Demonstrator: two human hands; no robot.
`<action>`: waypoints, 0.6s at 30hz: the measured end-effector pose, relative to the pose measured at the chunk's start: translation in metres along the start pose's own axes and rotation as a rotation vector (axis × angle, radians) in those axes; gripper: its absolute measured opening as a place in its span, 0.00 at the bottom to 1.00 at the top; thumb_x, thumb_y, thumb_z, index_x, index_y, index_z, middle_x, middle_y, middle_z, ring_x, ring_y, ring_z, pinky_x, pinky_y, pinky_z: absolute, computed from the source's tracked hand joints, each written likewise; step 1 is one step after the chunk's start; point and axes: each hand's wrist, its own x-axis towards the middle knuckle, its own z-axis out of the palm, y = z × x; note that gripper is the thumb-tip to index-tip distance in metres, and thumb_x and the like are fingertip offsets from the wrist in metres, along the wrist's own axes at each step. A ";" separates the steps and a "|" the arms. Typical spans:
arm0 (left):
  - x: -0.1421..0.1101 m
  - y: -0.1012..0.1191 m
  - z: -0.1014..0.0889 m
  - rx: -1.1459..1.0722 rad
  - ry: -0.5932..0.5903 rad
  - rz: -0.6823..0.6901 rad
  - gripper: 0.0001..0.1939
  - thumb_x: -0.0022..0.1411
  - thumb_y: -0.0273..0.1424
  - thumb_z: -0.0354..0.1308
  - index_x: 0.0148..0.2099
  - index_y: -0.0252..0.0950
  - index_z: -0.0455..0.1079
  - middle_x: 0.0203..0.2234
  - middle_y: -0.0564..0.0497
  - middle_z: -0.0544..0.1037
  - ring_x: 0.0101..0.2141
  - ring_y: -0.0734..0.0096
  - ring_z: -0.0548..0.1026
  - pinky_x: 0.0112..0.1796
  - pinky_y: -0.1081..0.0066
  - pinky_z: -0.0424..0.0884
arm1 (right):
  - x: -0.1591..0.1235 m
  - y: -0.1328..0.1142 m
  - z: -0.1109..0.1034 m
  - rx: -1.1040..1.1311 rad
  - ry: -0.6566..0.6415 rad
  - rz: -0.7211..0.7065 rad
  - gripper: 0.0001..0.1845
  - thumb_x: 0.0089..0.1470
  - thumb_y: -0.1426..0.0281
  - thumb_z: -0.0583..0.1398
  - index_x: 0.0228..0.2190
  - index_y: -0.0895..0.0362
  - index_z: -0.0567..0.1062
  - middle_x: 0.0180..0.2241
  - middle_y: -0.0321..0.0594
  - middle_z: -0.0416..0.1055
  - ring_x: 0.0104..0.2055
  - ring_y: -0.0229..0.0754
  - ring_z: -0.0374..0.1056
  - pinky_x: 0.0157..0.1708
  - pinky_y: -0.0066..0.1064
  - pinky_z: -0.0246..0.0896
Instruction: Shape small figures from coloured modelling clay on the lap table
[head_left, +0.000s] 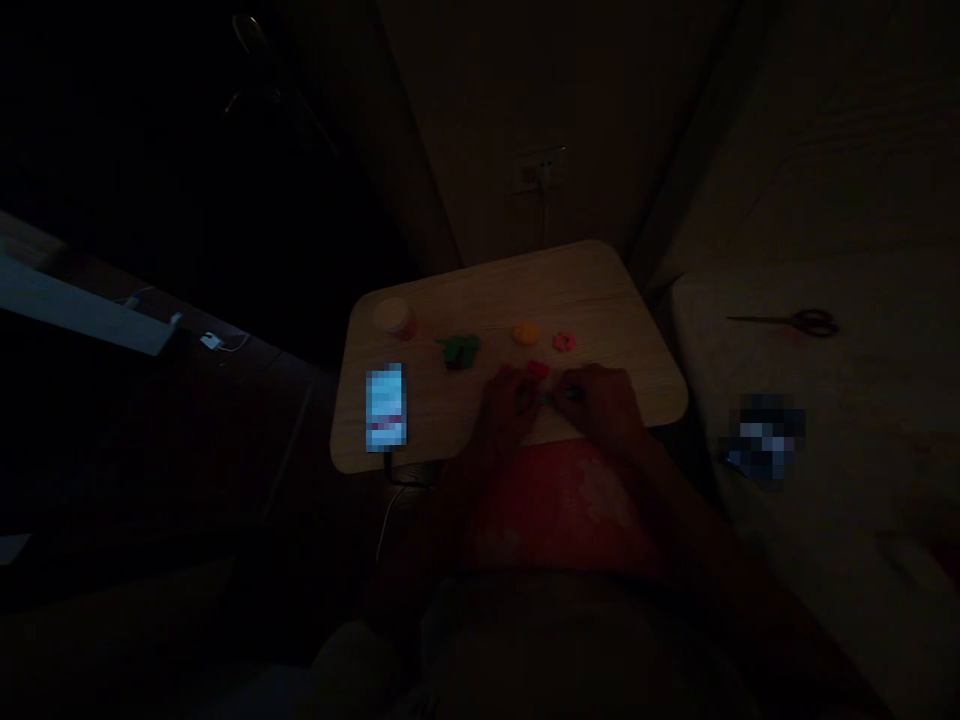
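Note:
The room is very dim. My left hand (507,408) and my right hand (602,405) rest close together at the near edge of a small wooden table (480,420). Their fingers are curled round a small greenish piece (546,399) held between them. Just beyond my fingers lies a red lump (537,369). Farther back on the table sit a green lump (460,350), an orange lump (526,333) and a pink ring-shaped piece (564,342).
A lit phone (386,406) lies on the table's left part with a cable hanging off the near edge. A small round tub (395,317) stands at the back left corner. Scissors (799,321) lie on the bed at right. A wall socket (541,170) is behind the table.

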 end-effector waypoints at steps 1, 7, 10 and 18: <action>0.000 0.000 0.000 0.005 -0.002 0.001 0.10 0.61 0.26 0.64 0.46 0.39 0.73 0.41 0.47 0.82 0.46 0.58 0.78 0.56 0.54 0.71 | 0.000 -0.001 0.000 -0.011 0.003 0.004 0.10 0.59 0.64 0.63 0.29 0.54 0.81 0.30 0.44 0.79 0.36 0.49 0.72 0.39 0.37 0.55; 0.000 0.001 0.000 0.034 0.008 -0.007 0.10 0.61 0.26 0.64 0.45 0.39 0.73 0.44 0.47 0.82 0.48 0.58 0.77 0.56 0.54 0.71 | -0.002 0.011 0.004 0.210 0.026 0.025 0.10 0.57 0.64 0.63 0.29 0.54 0.81 0.30 0.42 0.80 0.33 0.47 0.73 0.37 0.35 0.60; 0.001 0.004 -0.001 0.028 0.004 0.009 0.06 0.63 0.26 0.63 0.42 0.40 0.73 0.42 0.48 0.83 0.47 0.59 0.78 0.60 0.51 0.67 | -0.005 0.020 0.003 0.336 0.133 0.112 0.12 0.57 0.62 0.61 0.29 0.55 0.81 0.31 0.44 0.81 0.34 0.48 0.74 0.36 0.36 0.63; 0.007 0.010 0.002 0.086 -0.056 0.076 0.03 0.65 0.27 0.61 0.38 0.39 0.76 0.40 0.47 0.83 0.45 0.59 0.79 0.61 0.50 0.66 | -0.016 0.028 -0.009 0.439 0.246 0.248 0.15 0.55 0.58 0.62 0.26 0.55 0.79 0.29 0.43 0.80 0.32 0.47 0.73 0.35 0.36 0.63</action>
